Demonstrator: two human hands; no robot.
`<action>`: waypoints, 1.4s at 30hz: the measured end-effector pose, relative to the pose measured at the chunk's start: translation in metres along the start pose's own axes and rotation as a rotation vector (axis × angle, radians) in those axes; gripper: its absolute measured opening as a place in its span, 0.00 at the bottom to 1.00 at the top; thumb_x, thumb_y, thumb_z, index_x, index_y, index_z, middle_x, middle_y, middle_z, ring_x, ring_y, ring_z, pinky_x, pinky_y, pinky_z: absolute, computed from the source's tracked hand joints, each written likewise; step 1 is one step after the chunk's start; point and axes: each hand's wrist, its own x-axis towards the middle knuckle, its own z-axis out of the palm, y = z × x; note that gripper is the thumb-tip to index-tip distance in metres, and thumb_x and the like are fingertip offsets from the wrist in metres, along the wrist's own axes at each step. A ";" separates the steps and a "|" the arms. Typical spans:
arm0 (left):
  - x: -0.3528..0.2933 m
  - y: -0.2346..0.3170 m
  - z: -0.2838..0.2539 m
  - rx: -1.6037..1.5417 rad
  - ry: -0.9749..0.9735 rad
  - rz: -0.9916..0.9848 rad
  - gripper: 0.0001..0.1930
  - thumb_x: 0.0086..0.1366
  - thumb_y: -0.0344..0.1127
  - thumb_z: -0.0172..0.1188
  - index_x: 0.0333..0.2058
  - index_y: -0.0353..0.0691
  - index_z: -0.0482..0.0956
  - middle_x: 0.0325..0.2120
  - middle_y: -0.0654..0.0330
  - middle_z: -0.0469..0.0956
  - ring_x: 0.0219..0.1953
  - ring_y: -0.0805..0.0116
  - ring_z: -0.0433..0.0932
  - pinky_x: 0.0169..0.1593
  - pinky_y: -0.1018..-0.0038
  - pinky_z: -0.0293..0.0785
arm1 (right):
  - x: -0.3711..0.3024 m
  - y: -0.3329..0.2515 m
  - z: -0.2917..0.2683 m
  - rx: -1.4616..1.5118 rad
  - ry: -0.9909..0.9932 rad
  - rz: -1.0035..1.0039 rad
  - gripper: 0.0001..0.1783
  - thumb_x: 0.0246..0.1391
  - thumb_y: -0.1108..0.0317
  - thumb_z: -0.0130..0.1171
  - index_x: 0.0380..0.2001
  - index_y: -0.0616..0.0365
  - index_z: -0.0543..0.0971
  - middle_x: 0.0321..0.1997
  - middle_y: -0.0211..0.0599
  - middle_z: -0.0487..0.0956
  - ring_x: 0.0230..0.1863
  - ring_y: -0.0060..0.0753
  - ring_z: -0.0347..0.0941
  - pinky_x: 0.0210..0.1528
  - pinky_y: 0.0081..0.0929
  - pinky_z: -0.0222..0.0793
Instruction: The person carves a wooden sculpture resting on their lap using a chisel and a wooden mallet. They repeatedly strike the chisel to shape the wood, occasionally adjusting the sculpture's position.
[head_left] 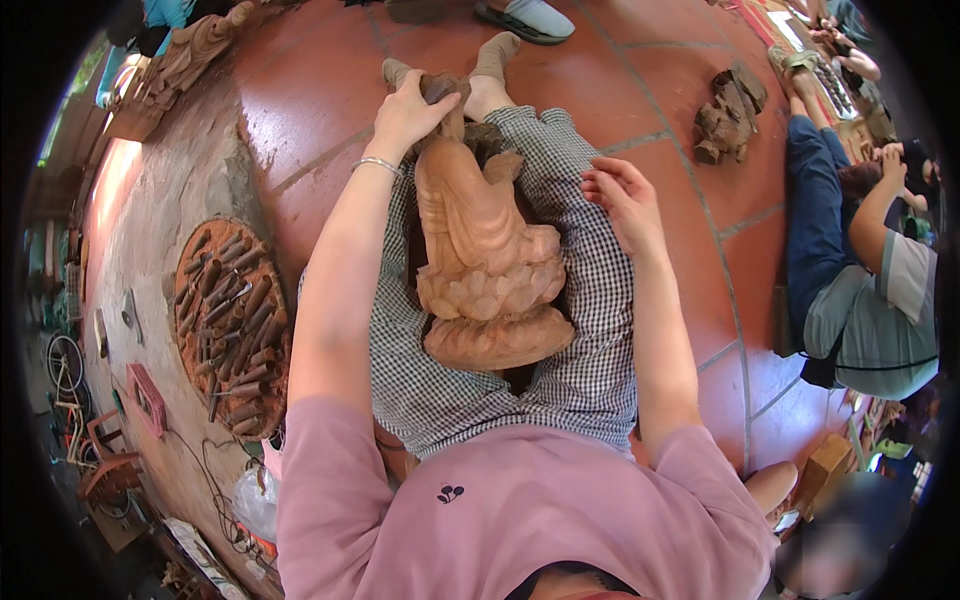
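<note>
I see a brown statue (480, 240) lying between two legs in checked pants (600, 330). The left hand (412, 115) holds its far end. The right hand (628, 205) is loosely open beside it. Many brown tools (258, 295) lie off to the left.

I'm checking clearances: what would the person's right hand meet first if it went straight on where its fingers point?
Probably the lower part of the checked right trouser leg, though depth is unclear and the right hand might pass above it.
</note>
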 end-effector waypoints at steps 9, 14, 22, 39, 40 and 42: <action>-0.004 -0.013 0.006 -0.102 0.108 0.023 0.49 0.55 0.70 0.63 0.66 0.40 0.64 0.54 0.39 0.77 0.58 0.41 0.76 0.61 0.57 0.71 | -0.103 0.020 -0.096 -0.433 0.395 0.020 0.15 0.63 0.71 0.60 0.50 0.65 0.78 0.43 0.42 0.83 0.43 0.31 0.80 0.46 0.29 0.78; -0.035 0.012 -0.016 0.038 0.240 -0.110 0.39 0.60 0.63 0.64 0.59 0.37 0.72 0.46 0.45 0.83 0.51 0.47 0.82 0.53 0.61 0.78 | -0.208 0.087 -0.158 -1.315 0.266 0.241 0.34 0.51 0.63 0.70 0.61 0.56 0.70 0.54 0.50 0.78 0.52 0.52 0.77 0.53 0.42 0.74; -0.232 0.118 -0.052 -0.521 0.136 0.674 0.12 0.61 0.35 0.65 0.43 0.42 0.79 0.28 0.64 0.80 0.27 0.68 0.80 0.31 0.77 0.77 | -0.279 0.135 -0.183 -1.291 0.339 0.297 0.46 0.46 0.57 0.73 0.65 0.58 0.63 0.57 0.61 0.74 0.58 0.61 0.72 0.58 0.47 0.70; -0.338 0.121 -0.002 -0.869 0.159 0.860 0.20 0.47 0.32 0.65 0.14 0.47 0.58 0.13 0.67 0.58 0.13 0.73 0.61 0.15 0.77 0.54 | -0.236 -0.016 -0.131 -0.608 0.353 0.231 0.27 0.56 0.76 0.57 0.59 0.56 0.67 0.37 0.33 0.76 0.32 0.24 0.74 0.35 0.24 0.72; -0.337 0.120 -0.003 -0.867 0.167 0.839 0.20 0.46 0.32 0.65 0.13 0.46 0.58 0.13 0.68 0.58 0.13 0.73 0.60 0.15 0.77 0.54 | -0.234 -0.027 -0.131 -0.715 0.327 0.178 0.26 0.56 0.75 0.57 0.59 0.56 0.67 0.37 0.33 0.76 0.34 0.24 0.74 0.36 0.24 0.73; -0.336 0.120 -0.001 -0.883 0.172 0.825 0.20 0.45 0.32 0.65 0.13 0.46 0.57 0.12 0.68 0.57 0.12 0.73 0.59 0.14 0.77 0.53 | -0.230 -0.050 -0.111 -0.922 0.274 0.031 0.26 0.56 0.75 0.60 0.58 0.58 0.68 0.38 0.33 0.76 0.35 0.25 0.74 0.37 0.25 0.73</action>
